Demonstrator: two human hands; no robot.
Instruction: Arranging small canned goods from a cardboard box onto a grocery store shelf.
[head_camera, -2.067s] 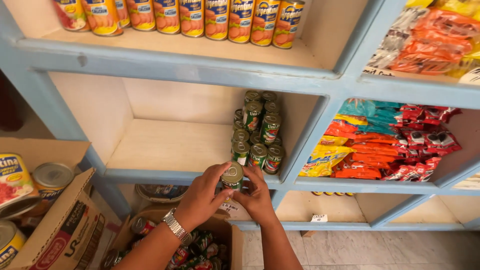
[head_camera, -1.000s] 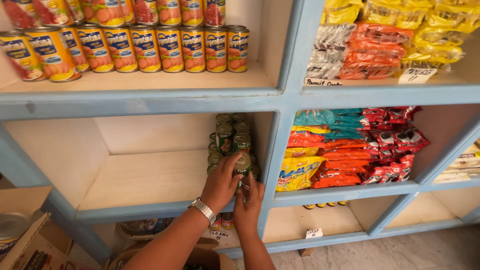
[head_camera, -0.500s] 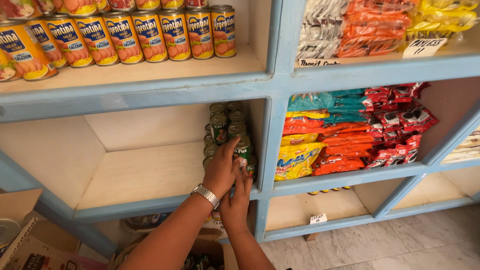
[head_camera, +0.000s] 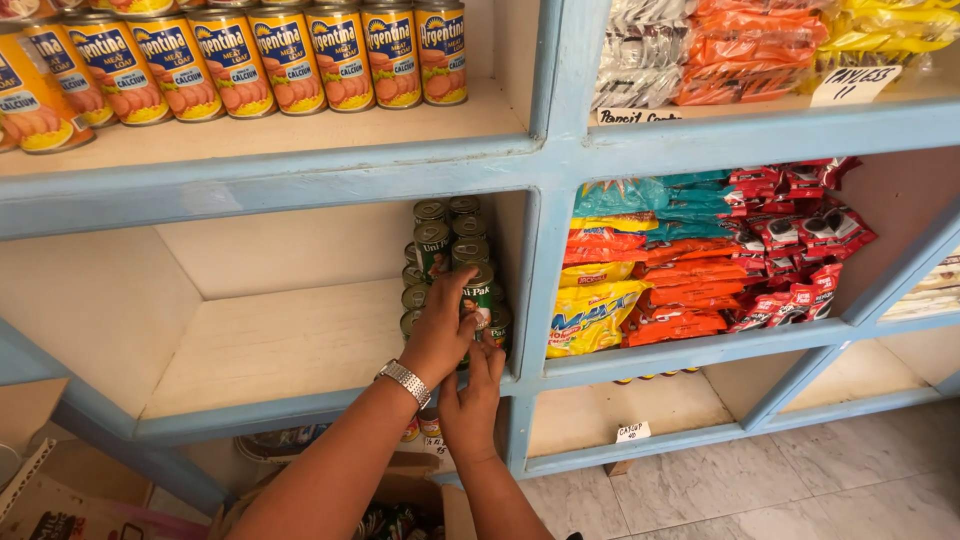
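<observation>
Small green-labelled can (head_camera: 478, 300) sits at the front of the stacked cans (head_camera: 448, 240) in the middle shelf (head_camera: 270, 350). Left hand (head_camera: 438, 335) fingers curl around it, steadying it; right hand (head_camera: 470, 405) fingers press flat beneath it, supporting.

Bright, even daylight; sharp focus

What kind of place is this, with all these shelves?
Most likely a small grocery shop. Blue wooden shelves hold a row of yellow cans, stacked snack packets and handwritten price tags, and both hands set small green cans in place.
</observation>
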